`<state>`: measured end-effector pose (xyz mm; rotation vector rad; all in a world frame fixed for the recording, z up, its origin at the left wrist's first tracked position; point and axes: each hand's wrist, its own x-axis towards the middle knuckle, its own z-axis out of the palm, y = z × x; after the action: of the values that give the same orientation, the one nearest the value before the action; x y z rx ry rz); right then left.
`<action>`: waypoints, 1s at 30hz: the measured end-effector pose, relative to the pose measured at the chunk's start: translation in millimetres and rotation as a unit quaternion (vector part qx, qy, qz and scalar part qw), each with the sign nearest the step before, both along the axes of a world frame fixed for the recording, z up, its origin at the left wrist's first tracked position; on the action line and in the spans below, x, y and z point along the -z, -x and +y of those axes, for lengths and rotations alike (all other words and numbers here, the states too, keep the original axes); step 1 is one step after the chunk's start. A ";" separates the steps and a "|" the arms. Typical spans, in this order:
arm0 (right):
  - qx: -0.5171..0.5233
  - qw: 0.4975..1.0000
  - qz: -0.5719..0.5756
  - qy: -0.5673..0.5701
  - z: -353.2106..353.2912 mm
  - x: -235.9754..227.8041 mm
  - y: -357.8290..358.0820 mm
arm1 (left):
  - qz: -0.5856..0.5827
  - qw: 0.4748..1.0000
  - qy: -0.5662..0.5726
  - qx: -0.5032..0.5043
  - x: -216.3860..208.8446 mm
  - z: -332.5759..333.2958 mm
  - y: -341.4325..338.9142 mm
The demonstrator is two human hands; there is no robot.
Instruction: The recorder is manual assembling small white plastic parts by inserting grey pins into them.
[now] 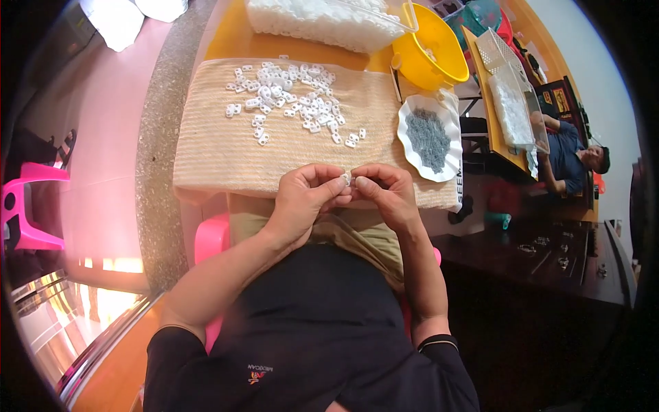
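My left hand (309,194) and my right hand (381,191) meet at the near edge of the cloth-covered table, thumbs and fingertips pinched together. Between them shows a small white plastic piece (346,177), mostly hidden by the fingers. Whether a second part is in the right fingertips is too small to tell. Beyond the hands lies a loose spread of small white plastic pieces with dark holes (317,110). To the right of these, a white wavy-rimmed plate (410,152) holds a heap of small grey parts (429,139).
A clear bin (329,26) full of white pieces stands at the back, beside a yellow basin (439,58). At the far right a person (573,154) sits by another table with a clear bin (511,113). A pink stool (34,206) is at left.
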<state>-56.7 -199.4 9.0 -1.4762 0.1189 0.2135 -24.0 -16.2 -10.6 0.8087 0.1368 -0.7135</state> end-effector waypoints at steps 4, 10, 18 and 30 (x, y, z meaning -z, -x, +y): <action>0.021 0.999 0.005 0.029 -2.2 -10.8 -7.4 | 0.006 1.000 0.002 -0.003 1.4 1.9 0.9; 0.032 0.983 -0.075 0.166 -3.9 -25.6 -52.1 | 0.006 0.999 0.008 -0.034 -1.6 4.2 -0.7; -0.035 0.843 -0.256 0.472 -2.6 -19.4 -149.4 | 0.008 0.999 0.012 -0.035 -3.1 4.4 -0.7; -0.122 0.716 -0.270 0.632 26.5 -8.5 -201.9 | 0.029 0.999 0.026 -0.039 -12.0 6.9 -0.8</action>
<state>145.2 -172.9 17.5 -2.8823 -0.5313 -0.1657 -23.3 -9.3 1.4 0.7301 0.2002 -0.6649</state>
